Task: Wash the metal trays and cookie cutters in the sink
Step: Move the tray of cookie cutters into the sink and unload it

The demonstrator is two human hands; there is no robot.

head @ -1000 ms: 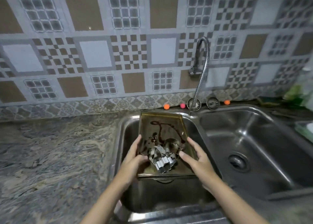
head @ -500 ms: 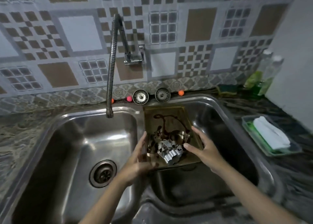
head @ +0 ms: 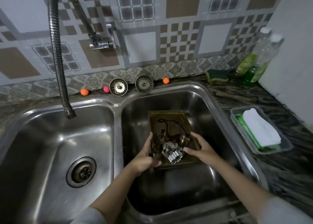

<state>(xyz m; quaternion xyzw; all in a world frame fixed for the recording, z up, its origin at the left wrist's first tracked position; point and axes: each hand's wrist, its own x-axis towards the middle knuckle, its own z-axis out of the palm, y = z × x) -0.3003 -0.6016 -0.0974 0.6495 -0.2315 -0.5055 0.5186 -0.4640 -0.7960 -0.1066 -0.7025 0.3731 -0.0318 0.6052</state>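
A rectangular metal tray (head: 171, 122), stained with dark brown smears, is held over the right sink basin (head: 211, 108). Several metal cookie cutters (head: 171, 151) lie piled at its near end. My left hand (head: 145, 157) grips the tray's left near edge, thumb over the rim. My right hand (head: 201, 147) grips the right near edge, thumb reaching toward the cutters. The tray's far end tilts down into the basin.
The left basin (head: 55, 139) has an open drain (head: 81, 172) under the flexible faucet hose (head: 57, 58). Two strainer plugs (head: 118, 87) and small balls sit on the back ledge. A sponge (head: 217, 75), soap bottles (head: 255, 63) and a tray with a white cloth (head: 260, 132) occupy the right counter.
My hands have carried the tray with the cutters from the left basin across to the right basin and lowered it. My view swung right and down.
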